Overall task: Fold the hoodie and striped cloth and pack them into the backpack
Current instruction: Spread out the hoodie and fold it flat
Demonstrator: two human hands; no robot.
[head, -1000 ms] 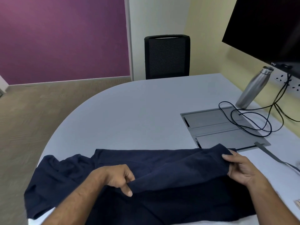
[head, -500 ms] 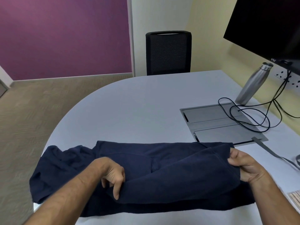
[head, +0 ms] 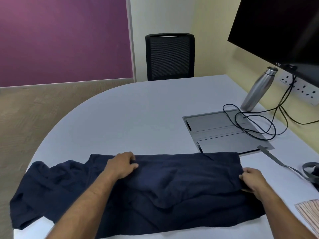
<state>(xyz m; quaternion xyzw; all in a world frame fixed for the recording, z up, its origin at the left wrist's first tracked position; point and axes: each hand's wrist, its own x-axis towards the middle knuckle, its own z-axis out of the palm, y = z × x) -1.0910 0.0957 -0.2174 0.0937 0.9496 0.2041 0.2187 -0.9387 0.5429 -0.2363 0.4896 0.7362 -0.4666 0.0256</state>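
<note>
A navy blue hoodie (head: 172, 183) lies spread across the near part of the white table (head: 138, 118), folded over lengthwise, its hood end bunched at the left. My left hand (head: 121, 163) rests on the fold's upper left, fingers curled and pinching the fabric. At the hoodie's right edge my right hand (head: 252, 180) grips the folded layer. A corner of the striped cloth (head: 309, 211) shows at the lower right edge. A grey strap (head: 283, 164) and a dark loop (head: 310, 169), possibly part of the backpack, lie at the right.
A grey recessed cable box (head: 224, 131) sits in the table right of centre, with black cables (head: 255, 123) looped over it. A steel bottle (head: 259, 88) stands by the wall under a dark monitor (head: 279, 28). A black chair (head: 170, 56) stands at the far side.
Both hands carried the near layer of the hoodie away from me and laid it over the far part. The left hand now sits farther up the fabric; the right stays at the right edge.
</note>
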